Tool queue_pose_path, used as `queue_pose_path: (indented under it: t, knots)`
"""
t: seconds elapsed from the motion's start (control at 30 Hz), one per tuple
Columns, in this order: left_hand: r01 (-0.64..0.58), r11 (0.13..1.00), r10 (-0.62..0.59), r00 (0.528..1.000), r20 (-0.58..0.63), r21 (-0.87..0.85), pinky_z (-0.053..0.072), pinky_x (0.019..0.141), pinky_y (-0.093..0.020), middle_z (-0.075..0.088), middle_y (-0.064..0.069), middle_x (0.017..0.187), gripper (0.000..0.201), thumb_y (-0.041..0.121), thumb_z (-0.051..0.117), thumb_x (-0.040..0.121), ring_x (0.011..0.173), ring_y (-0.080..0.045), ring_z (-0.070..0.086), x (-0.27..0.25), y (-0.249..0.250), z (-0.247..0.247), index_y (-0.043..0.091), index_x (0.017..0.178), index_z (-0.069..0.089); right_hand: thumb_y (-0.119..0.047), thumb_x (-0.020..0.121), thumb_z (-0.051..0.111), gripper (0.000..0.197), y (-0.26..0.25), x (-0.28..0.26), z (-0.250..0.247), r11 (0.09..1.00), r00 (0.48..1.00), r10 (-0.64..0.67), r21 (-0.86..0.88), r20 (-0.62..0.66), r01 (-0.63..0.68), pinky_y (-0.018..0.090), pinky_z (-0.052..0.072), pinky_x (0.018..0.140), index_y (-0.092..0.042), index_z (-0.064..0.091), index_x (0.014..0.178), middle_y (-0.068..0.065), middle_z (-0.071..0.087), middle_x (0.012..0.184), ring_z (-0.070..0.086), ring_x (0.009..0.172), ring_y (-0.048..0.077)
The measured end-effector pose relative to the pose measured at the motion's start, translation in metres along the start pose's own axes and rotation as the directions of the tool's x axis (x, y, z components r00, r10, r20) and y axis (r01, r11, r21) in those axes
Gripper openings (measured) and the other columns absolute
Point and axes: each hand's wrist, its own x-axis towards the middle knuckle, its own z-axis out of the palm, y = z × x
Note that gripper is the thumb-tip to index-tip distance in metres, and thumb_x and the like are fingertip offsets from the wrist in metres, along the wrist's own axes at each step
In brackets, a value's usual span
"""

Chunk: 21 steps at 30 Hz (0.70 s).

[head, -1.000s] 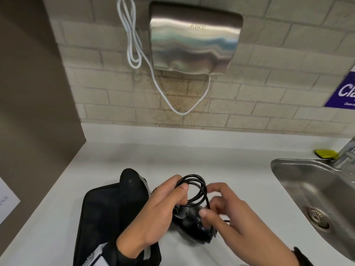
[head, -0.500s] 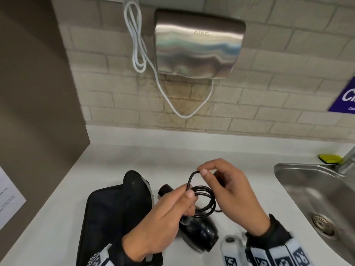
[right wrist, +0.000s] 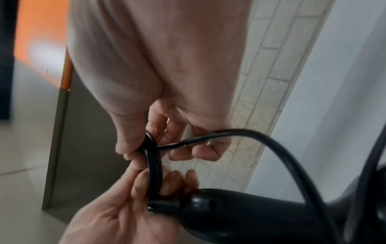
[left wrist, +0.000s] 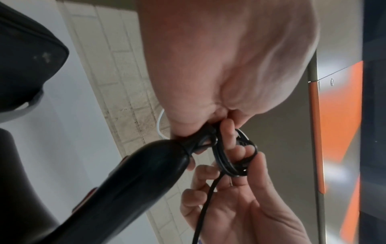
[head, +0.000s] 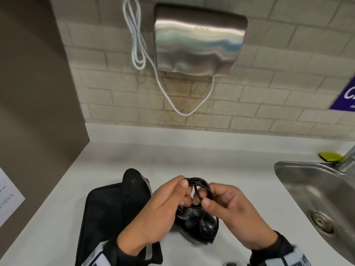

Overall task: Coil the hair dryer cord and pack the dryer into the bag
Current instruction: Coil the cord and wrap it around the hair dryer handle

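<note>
Step in hand: the cord (head: 199, 186) is being wound into small loops above the white counter (head: 221, 160); the winding is judged to be well along, with a loose tail yet to be gathered.

Left hand: the left hand (head: 163, 210) is closed on the bundle of loops, which is pinched between thumb and fingers close to the end of the dryer's handle.

Right hand: the right hand (head: 230, 206) is closed on the opposite side of the same loops; a free strand is seen running out past its fingers (right wrist: 200, 151) in the right wrist view.

Hair dryer: the hair dryer (head: 203, 225) is found below the two hands, seemingly resting on the counter, though contact is partly hidden by the hands.

Bag: the black bag (head: 107, 214) lies on the counter just left of the dryer, with its flap raised; nothing is seen inside it.

Surroundings: a steel sink (head: 315, 191) is set at the right, and a wall-mounted hand dryer (head: 199, 43) with a white cable (head: 138, 47) hangs on the brick wall behind.

Doing it well: each new turn should be laid flat against the last and kept the same size; the pinch should be held firm while slack is fed in; the cord should not be bent sharply where it leaves the handle.

Risk: if either pinch is eased too early, the loops are likely to spring apart.
</note>
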Motion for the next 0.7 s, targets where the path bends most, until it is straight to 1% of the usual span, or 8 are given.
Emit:
queue_pose_path:
  t: [0.13, 0.23, 0.37, 0.43, 0.5, 0.57, 0.63, 0.7]
  knots:
    - [-0.01, 1.0, 0.01, 0.999, -0.031, 0.004, 0.046, 0.076, -0.031, 0.054, 0.004, 0.071, 0.042, 0.054, 0.041, 0.093, 0.072, -0.01, 0.051, 0.001, -0.001, 0.002, 0.024, 0.113, 0.063, -0.032, 0.087, 0.068, 0.044, 0.0, 0.001, 0.003, 0.996, 0.998, 0.015, 0.084, 0.066, -0.021, 0.032, 0.046, 0.087, 0.011, 0.056, 0.092, 0.01, 0.063, 0.09, 0.059, 0.092, 0.025]
    - [0.007, 0.999, -0.009, 0.998, -0.068, -0.033, 0.045, 0.078, -0.033, 0.054, 0.001, 0.073, 0.04, 0.048, 0.04, 0.098, 0.073, -0.012, 0.051, 0.002, -0.001, 0.007, 0.019, 0.104, 0.067, -0.033, 0.086, 0.07, 0.039, -0.003, 0.001, 0.005, 0.998, 0.999, 0.023, 0.052, 0.029, -0.024, 0.024, 0.045, 0.075, 0.004, 0.058, 0.089, -0.002, 0.059, 0.08, 0.054, 0.078, 0.015]
    - [0.057, 0.997, -0.067, 0.978, -0.195, -0.055, 0.042, 0.074, -0.03, 0.05, 0.011, 0.066, 0.042, 0.055, 0.039, 0.096, 0.069, -0.006, 0.05, 0.004, -0.001, 0.009, 0.023, 0.081, 0.063, -0.027, 0.073, 0.076, 0.026, 0.004, 0.0, 0.017, 0.965, 0.957, -0.148, -0.247, -0.25, 0.085, 0.023, 0.05, 0.069, -0.02, 0.063, 0.094, -0.009, 0.065, 0.084, 0.061, 0.072, 0.011]
    - [0.048, 0.999, -0.05, 0.969, -0.242, -0.016, 0.04, 0.07, -0.022, 0.049, 0.015, 0.061, 0.042, 0.053, 0.039, 0.09, 0.064, -0.001, 0.048, 0.005, -0.001, 0.009, 0.018, 0.081, 0.06, -0.029, 0.07, 0.079, 0.038, 0.011, -0.001, 0.02, 0.818, 0.85, -0.403, -0.55, -0.339, 0.168, 0.024, 0.051, 0.076, -0.024, 0.06, 0.102, -0.006, 0.063, 0.097, 0.064, 0.084, 0.013]
    - [0.025, 0.999, -0.012, 0.968, -0.25, 0.047, 0.042, 0.069, -0.017, 0.051, 0.016, 0.061, 0.042, 0.052, 0.037, 0.09, 0.064, 0.001, 0.05, 0.005, -0.001, 0.01, 0.016, 0.084, 0.06, -0.029, 0.078, 0.074, 0.028, 0.018, -0.002, 0.021, 0.496, 0.761, -0.624, -0.843, -0.18, 0.207, 0.023, 0.048, 0.082, -0.017, 0.065, 0.102, 0.001, 0.058, 0.104, 0.059, 0.094, 0.013]
    - [0.012, 0.994, 0.016, 0.967, -0.254, 0.108, 0.044, 0.069, -0.015, 0.053, 0.016, 0.063, 0.039, 0.05, 0.036, 0.092, 0.066, 0.002, 0.052, 0.006, -0.001, 0.011, 0.019, 0.085, 0.06, -0.03, 0.086, 0.065, 0.018, 0.023, -0.003, 0.023, 0.321, 0.764, -0.637, -0.937, -0.107, 0.137, 0.03, 0.048, 0.078, -0.017, 0.07, 0.098, 0.003, 0.055, 0.108, 0.055, 0.092, 0.017]
    - [0.0, 0.986, 0.042, 0.969, -0.244, 0.169, 0.046, 0.069, -0.019, 0.053, 0.014, 0.065, 0.037, 0.048, 0.035, 0.094, 0.067, -0.001, 0.053, 0.006, 0.0, 0.011, 0.021, 0.086, 0.058, -0.034, 0.087, 0.06, 0.014, 0.02, -0.004, 0.028, 0.368, 0.796, -0.579, -0.928, -0.178, 0.06, 0.031, 0.046, 0.074, -0.026, 0.07, 0.094, -0.003, 0.054, 0.108, 0.05, 0.089, 0.017]
    - [-0.02, 0.979, 0.067, 0.972, -0.226, 0.203, 0.048, 0.068, -0.027, 0.052, 0.003, 0.066, 0.034, 0.044, 0.035, 0.098, 0.066, -0.012, 0.053, 0.006, 0.0, 0.012, 0.021, 0.087, 0.058, -0.042, 0.083, 0.06, 0.012, 0.007, -0.007, 0.037, 0.566, 0.828, -0.466, -0.825, -0.311, 0.009, 0.019, 0.042, 0.076, -0.034, 0.069, 0.085, -0.017, 0.052, 0.1, 0.05, 0.089, 0.01]
